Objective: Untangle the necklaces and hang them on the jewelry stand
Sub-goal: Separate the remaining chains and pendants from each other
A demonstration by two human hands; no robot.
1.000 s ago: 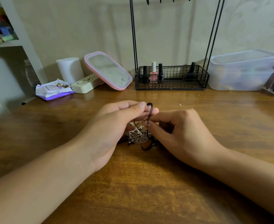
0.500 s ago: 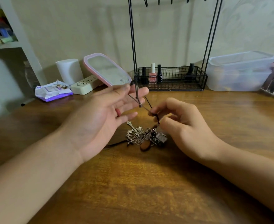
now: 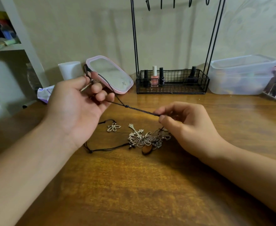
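Note:
A black cord necklace [image 3: 134, 109] is stretched taut between my hands above the wooden table. My left hand [image 3: 78, 108] is raised at the left and holds the cord's looped end in its fingers. My right hand [image 3: 185, 121] pinches the cord's other end between thumb and forefinger. Below them lies a tangled heap of necklaces [image 3: 146, 139] with a silver cross, chains and an amber pendant. A flower pendant [image 3: 113, 127] on a black cord lies apart to its left. The black wire jewelry stand [image 3: 134, 38] rises at the back, its hooks bare.
The stand's wire basket [image 3: 172, 91] holds several nail polish bottles. A pink-framed mirror [image 3: 109, 74] leans left of it, beside a white cup [image 3: 70, 70] and a wipes pack [image 3: 45, 93]. A clear plastic box [image 3: 242, 74] sits at the back right. White shelving [image 3: 15, 30] stands at the far left.
My left hand has moved up and to the left, drawing the black cord out of the heap. The flower pendant now lies apart from the tangle.

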